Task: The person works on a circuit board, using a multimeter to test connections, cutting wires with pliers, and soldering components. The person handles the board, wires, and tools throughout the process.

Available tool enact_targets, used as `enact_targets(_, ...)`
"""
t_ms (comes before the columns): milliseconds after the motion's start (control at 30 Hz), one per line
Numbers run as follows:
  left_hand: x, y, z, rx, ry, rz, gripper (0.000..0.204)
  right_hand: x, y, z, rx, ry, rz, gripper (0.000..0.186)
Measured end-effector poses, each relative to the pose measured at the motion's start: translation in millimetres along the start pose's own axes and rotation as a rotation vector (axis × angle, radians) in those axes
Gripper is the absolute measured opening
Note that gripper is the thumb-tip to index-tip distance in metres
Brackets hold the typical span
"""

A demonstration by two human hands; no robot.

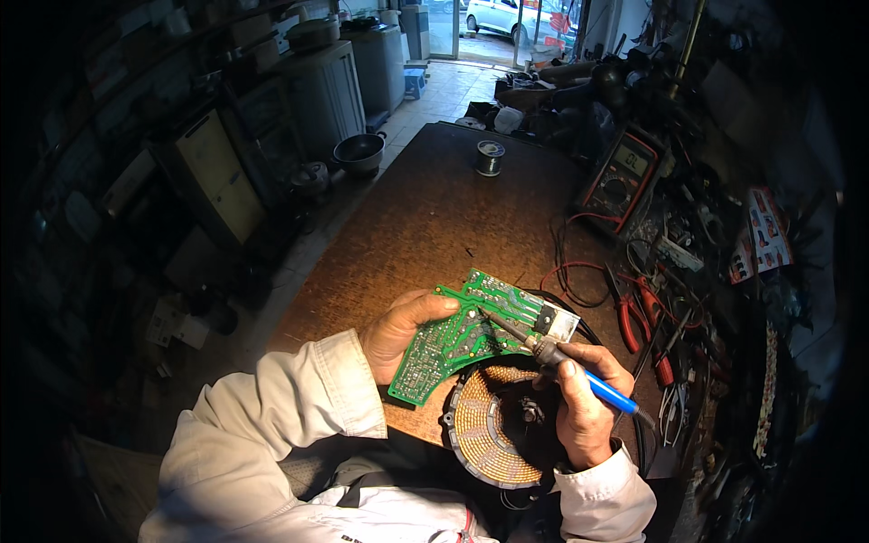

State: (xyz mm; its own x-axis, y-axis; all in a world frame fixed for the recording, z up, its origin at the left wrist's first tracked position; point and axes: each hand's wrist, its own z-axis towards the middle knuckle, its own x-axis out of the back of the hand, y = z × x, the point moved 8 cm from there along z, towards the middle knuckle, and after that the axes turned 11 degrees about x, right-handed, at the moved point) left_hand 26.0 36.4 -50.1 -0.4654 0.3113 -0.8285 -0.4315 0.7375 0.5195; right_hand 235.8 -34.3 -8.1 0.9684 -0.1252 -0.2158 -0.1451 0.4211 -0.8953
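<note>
My left hand (396,331) grips a green circuit board (424,362) by its left side, the thumb lying on its upper face. The board is tilted above the near part of the wooden table. In my right hand (587,404) is a soldering iron (605,391) with a blue handle, its fingers wrapped round the grip. The iron's tip points left and reaches the middle of the board; whether it touches cannot be made out. Below the board and partly under my right hand sits a round coil (489,427) wound in copper-coloured wire.
A solder spool (489,159) stands at the far end of the wooden table (407,213). To the right lie a multimeter (620,181), red-handled pliers (631,317), cables and crowded tools. A dark pan (359,154) is on the floor at the far left.
</note>
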Motion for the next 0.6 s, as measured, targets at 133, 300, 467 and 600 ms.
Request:
enact_targets(133, -4, 1, -1, -0.001, -0.009, 0.023, 0.048, -8, -15, -4, 0.058, -0.050, -0.075, 0.026)
enact_targets(300, -11, 4, -5, -0.029, -0.003, 0.044, 0.046, -21, -40, -2, 0.493, -0.271, -0.329, 0.022)
enact_targets(467, -15, 5, -6, -0.032, -0.019, 0.043, 0.045, -14, -27, -4, 0.133, -0.098, -0.107, 0.023)
enact_targets(600, -20, 6, -7, -0.041, -0.011, 0.090, 0.046, 1, -14, -6, 0.129, -0.054, -0.158, 0.022)
